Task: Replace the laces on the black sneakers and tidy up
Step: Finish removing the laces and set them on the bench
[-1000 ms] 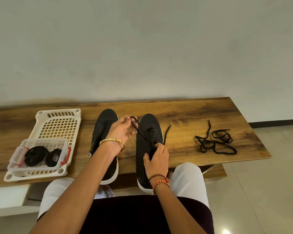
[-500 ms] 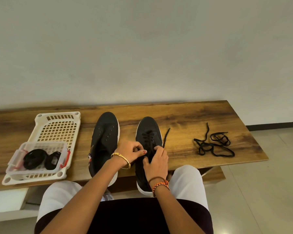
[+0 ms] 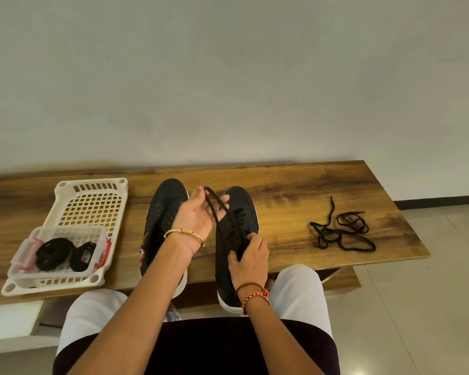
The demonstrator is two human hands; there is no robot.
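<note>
Two black canvas sneakers with white soles stand side by side, toes toward the wall, on a brown wood-grain bench: the left sneaker [image 3: 164, 220] shows bare eyelets, while the right sneaker [image 3: 237, 226] is partly threaded with a black flat lace [image 3: 214, 205]. The bench [image 3: 295, 190] stands against a plain pale wall above a tiled floor, with a loose tangled black lace [image 3: 341, 232] lying well right of the shoes. The left hand [image 3: 198, 217] pinches the threaded lace's raised end between thumb and fingertips, and the right hand [image 3: 251, 259] presses on the right sneaker, fingers closed at its eyelets.
</note>
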